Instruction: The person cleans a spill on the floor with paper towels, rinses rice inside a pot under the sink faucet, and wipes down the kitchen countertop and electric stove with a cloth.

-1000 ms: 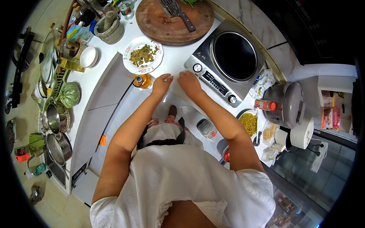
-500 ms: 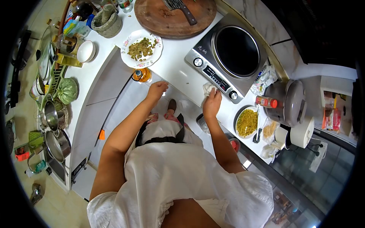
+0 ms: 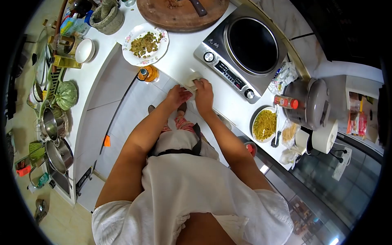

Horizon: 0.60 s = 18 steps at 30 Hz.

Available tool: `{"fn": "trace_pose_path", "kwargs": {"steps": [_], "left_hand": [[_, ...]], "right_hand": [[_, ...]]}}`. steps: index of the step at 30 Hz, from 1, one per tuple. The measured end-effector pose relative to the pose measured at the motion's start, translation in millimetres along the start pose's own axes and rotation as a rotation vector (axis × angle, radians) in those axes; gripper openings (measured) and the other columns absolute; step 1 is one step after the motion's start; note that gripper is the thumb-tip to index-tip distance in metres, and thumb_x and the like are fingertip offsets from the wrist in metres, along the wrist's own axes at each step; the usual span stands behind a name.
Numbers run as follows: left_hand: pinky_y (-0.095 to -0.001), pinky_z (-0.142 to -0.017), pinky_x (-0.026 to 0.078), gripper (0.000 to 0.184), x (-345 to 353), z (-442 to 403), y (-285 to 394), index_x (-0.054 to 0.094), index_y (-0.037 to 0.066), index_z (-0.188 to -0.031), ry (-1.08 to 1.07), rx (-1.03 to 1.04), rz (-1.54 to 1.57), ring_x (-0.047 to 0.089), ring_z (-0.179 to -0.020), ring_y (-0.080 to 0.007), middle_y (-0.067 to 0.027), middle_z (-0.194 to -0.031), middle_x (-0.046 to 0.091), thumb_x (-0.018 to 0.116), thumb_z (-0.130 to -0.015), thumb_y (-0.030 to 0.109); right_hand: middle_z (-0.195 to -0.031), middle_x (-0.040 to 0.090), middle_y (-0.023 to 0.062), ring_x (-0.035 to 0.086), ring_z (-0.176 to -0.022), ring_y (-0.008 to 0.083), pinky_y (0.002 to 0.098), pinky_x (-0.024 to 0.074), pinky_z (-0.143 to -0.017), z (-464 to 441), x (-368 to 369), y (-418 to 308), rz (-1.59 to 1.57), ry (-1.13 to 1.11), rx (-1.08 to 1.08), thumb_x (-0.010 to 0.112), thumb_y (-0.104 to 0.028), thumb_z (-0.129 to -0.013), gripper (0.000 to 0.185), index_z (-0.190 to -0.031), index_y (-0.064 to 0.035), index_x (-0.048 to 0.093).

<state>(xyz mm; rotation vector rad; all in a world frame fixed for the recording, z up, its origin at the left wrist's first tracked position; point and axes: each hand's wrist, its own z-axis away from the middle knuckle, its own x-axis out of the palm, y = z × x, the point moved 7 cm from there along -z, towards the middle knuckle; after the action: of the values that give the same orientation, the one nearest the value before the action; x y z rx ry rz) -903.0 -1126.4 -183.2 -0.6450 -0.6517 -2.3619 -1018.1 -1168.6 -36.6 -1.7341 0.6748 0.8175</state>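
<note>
My right hand (image 3: 203, 93) is closed on a pale cloth (image 3: 193, 80) at the counter's front edge, left of the induction cooker (image 3: 228, 67). Close beside it, my left hand (image 3: 178, 96) is just off the edge with its fingers apart and the palm partly turned up; nothing shows in it. A flowered plate (image 3: 128, 45) of chopped greenish-brown food lies beyond my left hand. Below that plate, off the counter edge, is a bottle of orange liquid (image 3: 148, 73).
A round chopping board (image 3: 175, 16) with a knife handle is at the top. On the right are a bowl of yellow food (image 3: 264, 125), a red-capped jar (image 3: 286, 102) and a grey cooker (image 3: 312, 104). A stone mortar (image 3: 107, 22) and a white bowl (image 3: 85, 51) stand left.
My right hand has gone from the cooker's front, first right, then back left along the counter edge with the cloth. My left hand has moved slightly down, then right towards it.
</note>
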Motion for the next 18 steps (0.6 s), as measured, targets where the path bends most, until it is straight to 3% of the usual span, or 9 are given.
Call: {"fn": "trace_pose_path", "kwargs": {"steps": [4, 6, 8, 12, 18], "left_hand": [[-0.0379, -0.086, 0.049, 0.039, -2, -1, 8, 0.056, -0.003, -0.107, 0.095, 0.063, 0.074, 0.059, -0.094, -0.0273, -0.0161, -0.1, 0.062, 0.038, -0.093, 0.028], [-0.0379, -0.085, 0.049, 0.037, -11, -9, 11, 0.058, -0.003, -0.104, 0.068, 0.049, 0.044, 0.06, -0.091, -0.0271, -0.0155, -0.098, 0.062, 0.039, -0.092, 0.027], [-0.0375, -0.084, 0.049, 0.035, -20, -15, 13, 0.059, -0.002, -0.102, 0.067, 0.047, 0.025, 0.06, -0.09, -0.0269, -0.0152, -0.097, 0.063, 0.041, -0.091, 0.026], [-0.0359, -0.083, 0.049, 0.033, -29, -18, 12, 0.06, -0.002, -0.101, 0.065, 0.073, 0.026, 0.061, -0.088, -0.0265, -0.0154, -0.096, 0.063, 0.044, -0.089, 0.024], [-0.0348, -0.083, 0.048, 0.034, -50, -7, 20, 0.06, -0.001, -0.103, 0.086, 0.124, -0.055, 0.061, -0.092, -0.0262, -0.015, -0.097, 0.064, 0.046, -0.087, 0.025]], "right_hand": [[-0.108, 0.057, 0.0138, 0.055, -0.101, 0.0324, 0.0397, 0.0464, -0.087, 3, -13, -8, -0.135, -0.001, 0.036, 0.053, 0.007, -0.074, 0.034, -0.102, -0.0062, 0.066], [-0.107, 0.056, 0.0164, 0.053, -0.101, 0.0339, 0.0406, 0.0448, -0.087, -1, -35, 0, -0.062, 0.167, 0.032, 0.053, 0.01, -0.072, 0.039, -0.106, -0.0032, 0.065], [-0.11, 0.054, 0.0182, 0.051, -0.104, 0.0348, 0.0408, 0.0428, -0.09, -6, -40, 21, 0.015, 0.211, 0.162, 0.053, 0.011, -0.071, 0.042, -0.11, -0.0018, 0.064], [-0.116, 0.054, 0.0189, 0.05, -0.106, 0.0354, 0.0422, 0.0407, -0.093, -28, -23, 22, 0.118, 0.258, 0.084, 0.053, 0.011, -0.071, 0.044, -0.111, -0.0017, 0.064], [-0.11, 0.059, 0.0122, 0.055, -0.1, 0.0326, 0.0393, 0.046, -0.09, -39, 22, -12, -0.028, -0.01, -0.025, 0.056, 0.006, -0.071, 0.034, -0.1, -0.0081, 0.068]]}}
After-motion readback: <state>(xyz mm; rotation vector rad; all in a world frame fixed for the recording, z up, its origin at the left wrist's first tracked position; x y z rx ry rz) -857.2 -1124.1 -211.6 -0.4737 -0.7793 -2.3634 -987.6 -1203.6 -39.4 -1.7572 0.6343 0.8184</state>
